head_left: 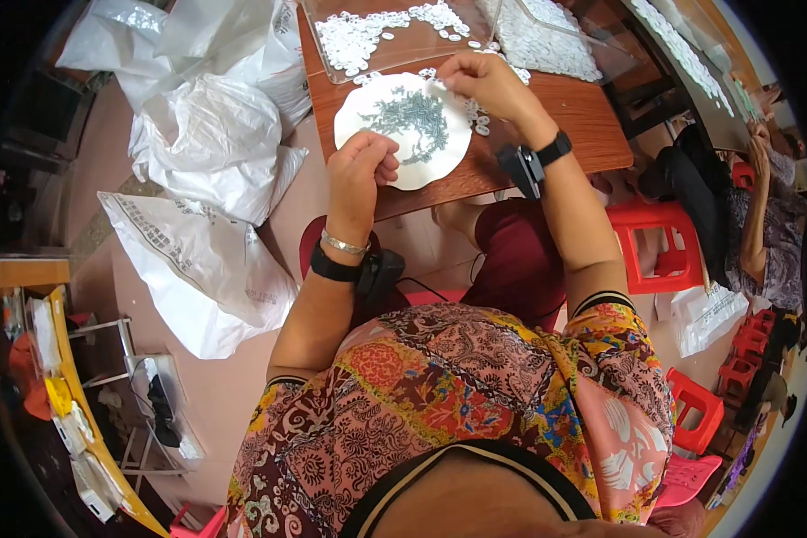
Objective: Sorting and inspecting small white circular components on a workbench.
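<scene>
Sits at a brown table [592, 139] in the upper middle of the frame, with a white, wavy-rimmed plate [354, 108] near the table's front edge. Has small grey, screw-like pieces [412, 112] strewn in a loose heap across the middle of the plate. Holds the left hand [365, 160] over the plate's lower-left rim, fingers curled inward and close together; cannot tell whether clamped on a piece or not. Holds the right hand [489, 85] at the plate's upper-right rim, thumb and forefinger drawn near each other at the tips; cannot tell whether touching or pinching something small. Has loose white oval pieces [481, 124] lying just right of the plate, below the right hand. Faces, along the top edge of the frame, a clear tray [334, 76] with white pieces scattered in it and, to its right, a fuller clear bin [547, 45]. Wears a black strap on each wrist, plus a silver bracelet [342, 242] on the left. Sits with white sacks [211, 143] at upper left and a red stool [637, 260] at right.
</scene>
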The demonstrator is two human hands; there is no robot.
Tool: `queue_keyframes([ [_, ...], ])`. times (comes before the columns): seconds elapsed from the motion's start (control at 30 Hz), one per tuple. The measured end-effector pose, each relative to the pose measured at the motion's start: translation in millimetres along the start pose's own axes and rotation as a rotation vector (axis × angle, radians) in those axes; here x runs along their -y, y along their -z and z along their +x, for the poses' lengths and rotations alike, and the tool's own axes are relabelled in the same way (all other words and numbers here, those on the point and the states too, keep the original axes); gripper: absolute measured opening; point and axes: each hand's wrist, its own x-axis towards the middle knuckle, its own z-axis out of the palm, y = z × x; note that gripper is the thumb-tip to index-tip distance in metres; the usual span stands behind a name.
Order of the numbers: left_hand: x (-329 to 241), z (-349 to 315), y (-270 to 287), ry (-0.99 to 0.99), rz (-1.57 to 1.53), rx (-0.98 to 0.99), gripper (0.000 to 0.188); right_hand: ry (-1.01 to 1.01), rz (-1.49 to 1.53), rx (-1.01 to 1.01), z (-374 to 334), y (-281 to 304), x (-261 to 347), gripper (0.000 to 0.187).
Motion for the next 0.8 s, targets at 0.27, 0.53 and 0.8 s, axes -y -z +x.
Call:
queue_keyframes([
  [0.27,3,12,1,-0.018,0.064,0.069,0.019,0.037,0.274,0.204,-34,-49,71,0.011],
  [0.53,8,15,11,-0.07,0.007,0.098,0.014,0.041,0.245,0.263,-29,-52,70,0.012],
  [0.8,1,14,26,-0.1,-0.073,-0.024,0.009,-0.021,-0.324,0.185,-14,-46,36,0.013],
])
